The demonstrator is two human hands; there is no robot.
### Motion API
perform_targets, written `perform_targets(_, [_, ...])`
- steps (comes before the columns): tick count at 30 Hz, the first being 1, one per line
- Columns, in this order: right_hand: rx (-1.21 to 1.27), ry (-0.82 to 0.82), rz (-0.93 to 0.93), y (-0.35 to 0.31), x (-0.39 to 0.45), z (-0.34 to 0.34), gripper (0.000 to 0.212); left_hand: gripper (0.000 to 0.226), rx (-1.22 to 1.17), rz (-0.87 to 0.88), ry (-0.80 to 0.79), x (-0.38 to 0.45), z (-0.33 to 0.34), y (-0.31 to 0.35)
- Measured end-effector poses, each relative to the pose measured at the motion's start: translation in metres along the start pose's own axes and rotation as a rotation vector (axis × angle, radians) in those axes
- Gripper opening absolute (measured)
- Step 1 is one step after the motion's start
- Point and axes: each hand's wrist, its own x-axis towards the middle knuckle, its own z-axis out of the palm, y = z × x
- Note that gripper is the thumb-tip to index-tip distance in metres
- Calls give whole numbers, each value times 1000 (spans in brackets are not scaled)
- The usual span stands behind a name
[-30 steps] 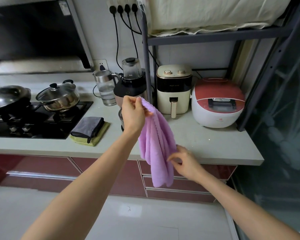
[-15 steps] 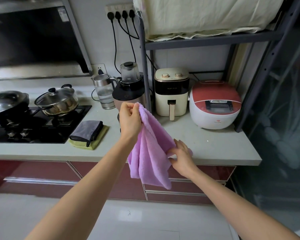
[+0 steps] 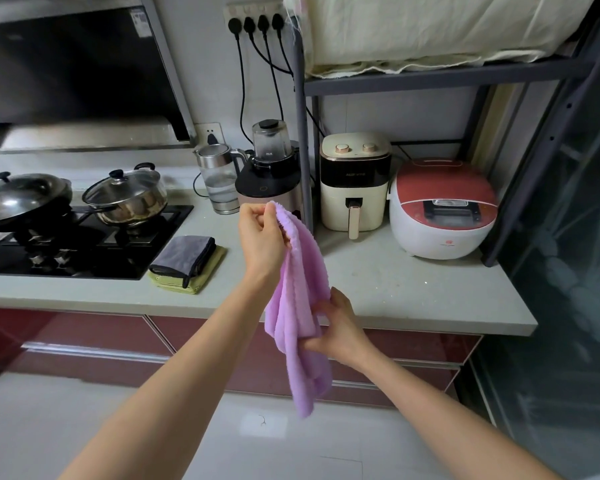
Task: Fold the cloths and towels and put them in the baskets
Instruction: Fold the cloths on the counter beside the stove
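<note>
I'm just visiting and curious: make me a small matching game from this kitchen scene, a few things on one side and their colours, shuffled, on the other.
Things:
1. towel held in both hands
2. rice cooker lid
3. top folded cloth on the counter
4. cloth under it

Colours:
A. grey
B. yellow-green
C. purple
D. red

Pairs: 1-C, 2-D, 3-A, 4-B

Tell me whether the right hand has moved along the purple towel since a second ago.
Yes. The right hand has slid down the purple towel, from level with the countertop edge to just below it.
</note>
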Motion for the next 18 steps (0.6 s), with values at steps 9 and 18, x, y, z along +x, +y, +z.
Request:
perform_targets(9, [-164, 146, 120, 5, 5, 12, 34, 16, -120, -1, 66, 3, -3, -2])
perform_targets(18, [-409, 128, 185, 39, 0, -38, 30, 9, 277, -40, 228, 30, -30, -67])
